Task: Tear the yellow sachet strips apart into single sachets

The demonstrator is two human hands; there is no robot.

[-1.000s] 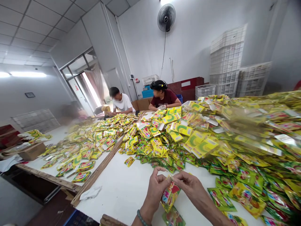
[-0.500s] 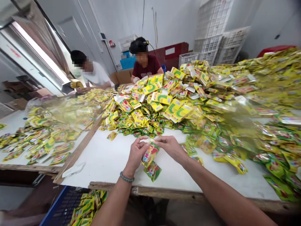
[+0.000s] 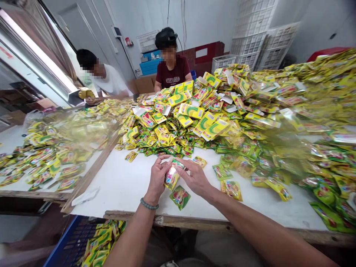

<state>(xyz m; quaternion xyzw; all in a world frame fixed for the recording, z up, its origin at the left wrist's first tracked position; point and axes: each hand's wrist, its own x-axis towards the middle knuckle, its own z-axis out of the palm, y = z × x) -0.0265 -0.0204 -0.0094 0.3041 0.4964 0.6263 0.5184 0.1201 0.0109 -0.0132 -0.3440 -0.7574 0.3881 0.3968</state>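
Observation:
In the head view, my left hand [image 3: 159, 176] is closed around the left side of a small yellow-and-green box [image 3: 171, 175] with pink and red print, held tilted above the white table. My right hand [image 3: 196, 178] has its thumb and fingers pressed on the box's upper right side, near its top end. Just below the box, a green sachet [image 3: 180, 197] lies flat on the tabletop. Beyond my fingers rises a big heap of yellow boxes [image 3: 191, 111], with green sachets [image 3: 155, 148] along its near foot.
A wooden strip [image 3: 91, 167] divides the table; more packets [image 3: 63, 155] lie left of it. A blue crate [image 3: 62, 241] of yellow boxes stands below the table edge. Two people [image 3: 172, 70] sit across. White crates [image 3: 247, 44] are stacked behind. Loose packets [image 3: 232, 189] lie to the right.
My right fingers have shifted from pinching the box's top end to its upper right side. The box has tilted, showing more of its front. The green sachet below is less covered.

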